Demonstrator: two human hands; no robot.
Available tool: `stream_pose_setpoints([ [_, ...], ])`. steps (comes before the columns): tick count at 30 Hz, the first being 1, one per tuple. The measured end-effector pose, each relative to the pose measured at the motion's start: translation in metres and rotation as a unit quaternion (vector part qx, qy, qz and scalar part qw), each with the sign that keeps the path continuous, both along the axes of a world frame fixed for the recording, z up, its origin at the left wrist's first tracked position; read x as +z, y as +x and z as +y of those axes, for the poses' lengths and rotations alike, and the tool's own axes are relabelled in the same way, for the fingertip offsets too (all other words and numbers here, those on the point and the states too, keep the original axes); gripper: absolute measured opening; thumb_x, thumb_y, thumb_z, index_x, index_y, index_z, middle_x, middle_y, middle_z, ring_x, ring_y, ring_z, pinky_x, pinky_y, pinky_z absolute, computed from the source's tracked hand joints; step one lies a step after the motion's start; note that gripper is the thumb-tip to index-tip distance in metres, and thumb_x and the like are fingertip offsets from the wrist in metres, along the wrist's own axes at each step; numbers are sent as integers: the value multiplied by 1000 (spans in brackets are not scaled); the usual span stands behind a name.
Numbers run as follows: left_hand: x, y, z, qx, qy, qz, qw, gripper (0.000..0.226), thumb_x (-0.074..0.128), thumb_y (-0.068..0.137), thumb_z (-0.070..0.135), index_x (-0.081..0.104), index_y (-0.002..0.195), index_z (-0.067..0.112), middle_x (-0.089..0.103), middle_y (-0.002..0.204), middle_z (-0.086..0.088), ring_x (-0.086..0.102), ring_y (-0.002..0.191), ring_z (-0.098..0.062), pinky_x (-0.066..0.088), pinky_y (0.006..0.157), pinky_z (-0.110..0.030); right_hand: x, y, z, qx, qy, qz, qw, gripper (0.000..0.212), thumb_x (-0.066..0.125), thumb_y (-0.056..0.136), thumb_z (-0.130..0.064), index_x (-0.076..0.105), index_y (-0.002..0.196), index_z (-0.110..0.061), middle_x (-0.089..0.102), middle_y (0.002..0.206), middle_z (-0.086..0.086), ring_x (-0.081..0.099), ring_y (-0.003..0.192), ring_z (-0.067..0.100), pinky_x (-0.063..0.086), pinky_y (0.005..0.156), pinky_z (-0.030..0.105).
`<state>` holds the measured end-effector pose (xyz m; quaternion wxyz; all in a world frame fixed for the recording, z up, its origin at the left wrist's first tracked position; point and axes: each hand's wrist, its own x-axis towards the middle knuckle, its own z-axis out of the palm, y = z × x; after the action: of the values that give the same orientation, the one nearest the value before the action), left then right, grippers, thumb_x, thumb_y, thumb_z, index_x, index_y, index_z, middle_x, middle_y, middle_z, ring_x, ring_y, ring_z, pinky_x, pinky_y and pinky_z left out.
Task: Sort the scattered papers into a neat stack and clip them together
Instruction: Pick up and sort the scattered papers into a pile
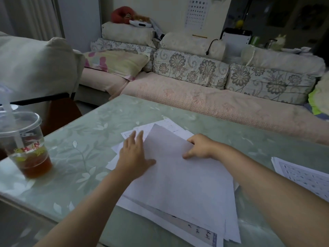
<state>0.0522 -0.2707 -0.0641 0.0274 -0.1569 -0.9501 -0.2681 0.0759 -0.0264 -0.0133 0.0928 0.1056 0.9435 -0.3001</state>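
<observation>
The loose papers (160,218) fan out on the bench (85,139); my left hand (133,154) lies flat on them, fingers spread, while my right hand (199,147) pinches the edge of the top sheet (178,175).

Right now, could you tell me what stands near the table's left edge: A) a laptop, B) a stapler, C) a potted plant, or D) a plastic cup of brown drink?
D: a clear plastic cup with a straw, holding brown drink, stands on the table left of the papers.
</observation>
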Motion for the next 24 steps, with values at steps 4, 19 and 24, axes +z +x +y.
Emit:
stream_pose_setpoints([
  [4, 18, 0, 1, -14, 136, -88, 987, 25, 69, 83, 24, 63, 106, 32, 68, 103, 7, 64, 99, -20, 53, 80, -31, 8, 28, 20, -22, -71, 33, 997, 18, 81, 75, -8, 76, 93, -12, 78, 92, 4, 75, 83, 21, 62, 77, 40],
  [19, 25, 23, -5, 40, -229, -153, 961, 93, 71, 69, 66, 36, 137, 13, 37, 137, -14, 30, 130, -33, 40, 100, -44, -6, 99, 52, -18, 38, -15, 999, 45, 67, 72, -9, 60, 115, -20, 67, 107, 2, 68, 86, 19, 60, 75, 36],
  [24, 29, 29, -5, 65, -189, -137, 970, 75, 77, 69, 56, 47, 119, 7, 51, 115, -11, 51, 104, -26, 42, 77, -29, -8, 85, 34, 56, 149, -38, 987, 57, 56, 78, -10, 48, 132, -26, 55, 123, -4, 57, 102, 18, 49, 75, 27],
])
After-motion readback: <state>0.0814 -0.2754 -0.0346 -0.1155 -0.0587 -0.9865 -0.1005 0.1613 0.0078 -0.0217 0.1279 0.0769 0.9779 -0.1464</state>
